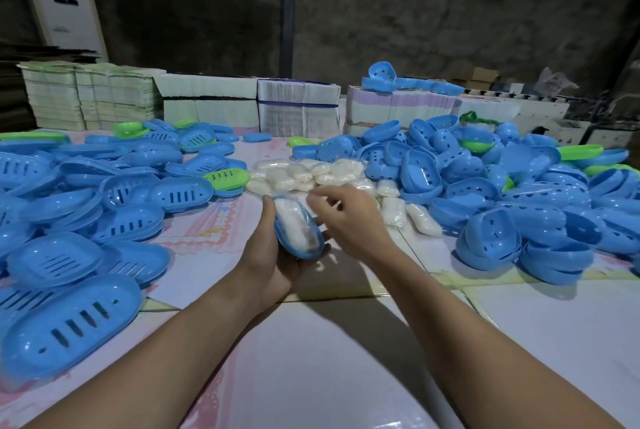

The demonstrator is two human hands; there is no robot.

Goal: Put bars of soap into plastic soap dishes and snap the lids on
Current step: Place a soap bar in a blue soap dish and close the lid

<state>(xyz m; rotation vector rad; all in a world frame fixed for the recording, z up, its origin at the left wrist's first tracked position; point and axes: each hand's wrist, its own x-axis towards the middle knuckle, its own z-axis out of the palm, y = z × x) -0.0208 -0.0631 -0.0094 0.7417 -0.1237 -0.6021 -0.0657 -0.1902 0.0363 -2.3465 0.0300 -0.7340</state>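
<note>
On your left lie slotted blue lids (65,328), glossy hard plastic ovals; your left hand (273,262) cups a blue soap dish (300,244) tilted on edge above the table (346,376), a pale, film-wrapped bar of soap (294,225) seated inside. Your right hand (349,217) hovers just beside it, fingers loosely curled and holding nothing. Tilted so, the slick wrapped bar could slide out, or loose film could catch under the rim and stop a lid snapping shut.
</note>
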